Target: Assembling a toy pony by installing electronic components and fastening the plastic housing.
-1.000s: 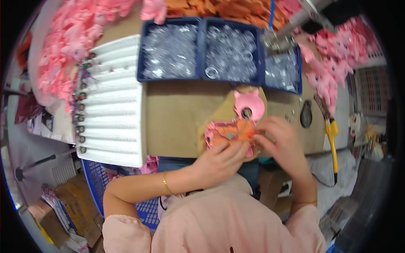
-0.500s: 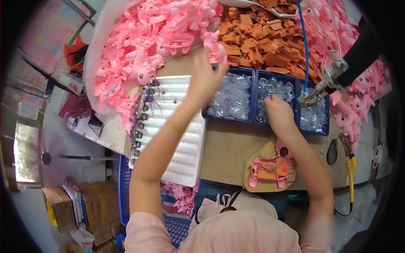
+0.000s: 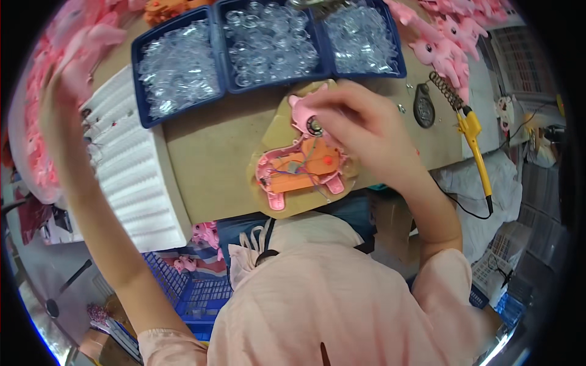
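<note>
A pink animal-shaped toy shell half (image 3: 276, 200) lies open side up in a yellowish holder (image 3: 268, 146) at the table's front. Inside it sit an orange plastic housing (image 3: 293, 180), thin wires and a round black part (image 3: 314, 125) in the head end. Over that head end is my right hand (image 3: 369, 125), its fingers pinched together; what they hold, if anything, is hidden. At the far left my left hand (image 3: 61, 113), smeared by motion, appears closed on a pink toy shell piece (image 3: 79, 70) beside the heap of pink parts (image 3: 43, 152).
A dark blue three-part bin (image 3: 224, 85) with small clear plastic parts stands behind the holder. A white ribbed tray (image 3: 131, 165) lies to the left. On the right are a yellow-handled soldering iron (image 3: 476, 143), its coiled stand (image 3: 445, 88), a black oval tag (image 3: 423, 107) and pink toys (image 3: 445, 46).
The view has shifted toward the front of the table. My right hand has left the middle bin compartment for the shell's head end. My left hand has moved left with the pink piece.
</note>
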`<state>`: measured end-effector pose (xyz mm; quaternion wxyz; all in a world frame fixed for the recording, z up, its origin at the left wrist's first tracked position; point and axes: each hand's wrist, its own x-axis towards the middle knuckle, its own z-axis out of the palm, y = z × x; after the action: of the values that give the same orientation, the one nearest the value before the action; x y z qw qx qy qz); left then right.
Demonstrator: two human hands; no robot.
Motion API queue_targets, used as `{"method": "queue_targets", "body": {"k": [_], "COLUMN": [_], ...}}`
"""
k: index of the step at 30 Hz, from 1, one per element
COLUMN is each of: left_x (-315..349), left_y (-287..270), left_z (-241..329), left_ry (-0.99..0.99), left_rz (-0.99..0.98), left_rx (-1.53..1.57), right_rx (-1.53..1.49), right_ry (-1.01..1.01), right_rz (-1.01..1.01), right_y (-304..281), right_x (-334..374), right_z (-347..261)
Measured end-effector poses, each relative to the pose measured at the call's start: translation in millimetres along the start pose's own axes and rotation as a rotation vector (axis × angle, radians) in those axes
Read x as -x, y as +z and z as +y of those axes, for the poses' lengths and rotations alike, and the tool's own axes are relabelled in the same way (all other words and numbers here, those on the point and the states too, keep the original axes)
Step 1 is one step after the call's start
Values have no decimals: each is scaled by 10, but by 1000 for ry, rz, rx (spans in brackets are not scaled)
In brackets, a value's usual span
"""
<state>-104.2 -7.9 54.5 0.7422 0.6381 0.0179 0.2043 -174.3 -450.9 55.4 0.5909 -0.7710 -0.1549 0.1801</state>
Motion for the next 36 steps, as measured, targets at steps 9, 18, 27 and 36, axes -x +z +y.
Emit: {"method": "queue_targets", "body": {"k": [9,18,27,36], "left_x": [2126,2443,2238,2253], "left_y": [1056,1338,1729,1612], "left_z": [208,47,205,486], "left_ry": [-224,-508,-573,-458], "left_rz": [231,14,-173,-456], "left_rx": [585,651,382,-549], "right_rx": [-186,926,-569,52], "right_ry": [375,-215,264,-96], "right_rz": [114,234,-200,-187], "right_y": [-164,68,109,281], "right_x": [902,825,270,310], "right_z": [241,465,-173,-332]}}
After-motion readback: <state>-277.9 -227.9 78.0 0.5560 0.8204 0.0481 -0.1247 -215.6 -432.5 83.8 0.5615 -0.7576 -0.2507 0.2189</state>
